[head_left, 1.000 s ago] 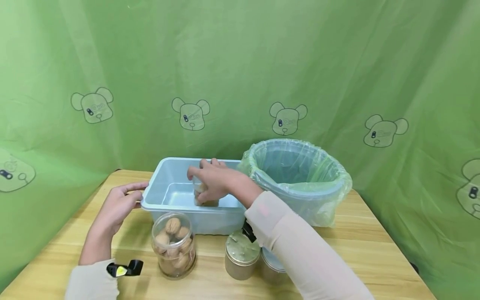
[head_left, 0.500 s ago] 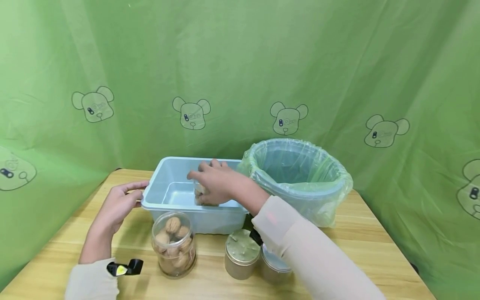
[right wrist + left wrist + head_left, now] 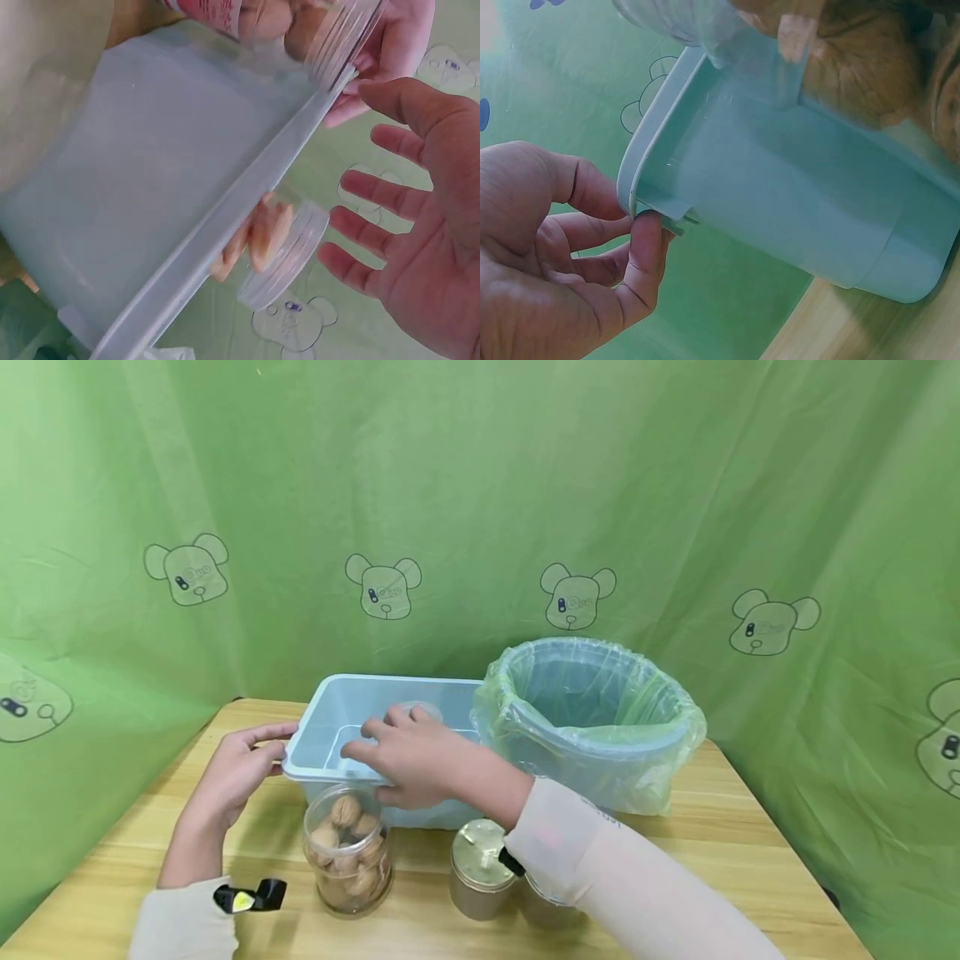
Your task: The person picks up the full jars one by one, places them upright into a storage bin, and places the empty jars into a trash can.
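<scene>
My left hand (image 3: 234, 770) pinches the left rim of a light-blue plastic bin (image 3: 367, 685), thumb on one side and fingers underneath in the left wrist view. My right hand (image 3: 420, 760) is over the bin's front rim, palm down, with fingers spread and nothing held. Behind its fingers a clear jar (image 3: 426, 708) shows inside the bin, mostly hidden in the head view. In the right wrist view, tan lumpy pieces (image 3: 266, 236) show by that jar's clear rim (image 3: 292, 259), apart from my fingertips. An uncovered clear jar of walnuts (image 3: 348, 860) stands before the bin.
A round blue basket (image 3: 600, 747) lined with a green plastic bag stands right of the bin. Two lidded cans stand in front: a gold-topped can (image 3: 482, 872) and another can (image 3: 543, 910) partly under my right sleeve. A green curtain (image 3: 480, 485) backs the wooden table (image 3: 720, 868).
My right hand has let go of the clear jar in the bin and moved toward me and slightly left, fingers spreading. My left hand has stayed on the rim.
</scene>
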{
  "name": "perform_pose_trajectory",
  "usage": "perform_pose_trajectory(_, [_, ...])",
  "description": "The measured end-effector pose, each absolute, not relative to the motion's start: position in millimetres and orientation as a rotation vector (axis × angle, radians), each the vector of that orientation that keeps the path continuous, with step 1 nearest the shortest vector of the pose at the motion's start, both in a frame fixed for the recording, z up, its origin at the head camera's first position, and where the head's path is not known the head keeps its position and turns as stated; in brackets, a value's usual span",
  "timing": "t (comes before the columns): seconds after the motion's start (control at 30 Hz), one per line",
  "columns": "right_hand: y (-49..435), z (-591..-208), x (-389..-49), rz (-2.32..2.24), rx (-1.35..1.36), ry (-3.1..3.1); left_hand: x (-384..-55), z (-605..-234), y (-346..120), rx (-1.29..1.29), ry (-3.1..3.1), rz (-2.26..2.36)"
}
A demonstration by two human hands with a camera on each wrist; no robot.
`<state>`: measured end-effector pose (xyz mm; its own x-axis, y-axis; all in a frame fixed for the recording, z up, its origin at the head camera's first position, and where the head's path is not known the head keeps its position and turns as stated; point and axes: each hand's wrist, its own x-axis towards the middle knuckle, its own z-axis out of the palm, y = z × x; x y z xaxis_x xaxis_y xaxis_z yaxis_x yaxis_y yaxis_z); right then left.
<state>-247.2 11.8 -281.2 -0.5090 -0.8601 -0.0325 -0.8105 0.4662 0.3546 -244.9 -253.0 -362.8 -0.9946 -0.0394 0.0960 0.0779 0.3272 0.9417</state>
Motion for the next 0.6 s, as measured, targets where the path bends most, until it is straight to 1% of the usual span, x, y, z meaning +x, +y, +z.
perform_pose_trajectory(0.3, [2, -291, -230, -0.447, 1.617, -2.449, -244, -363, -253, -0.038, -2.478, -1.776])
perform_pose_trajectory(0.6, [-5, -310, -227, -0.328, 1.735, -2.481, -244, -362, -253, -0.032, -2.494, -1.756])
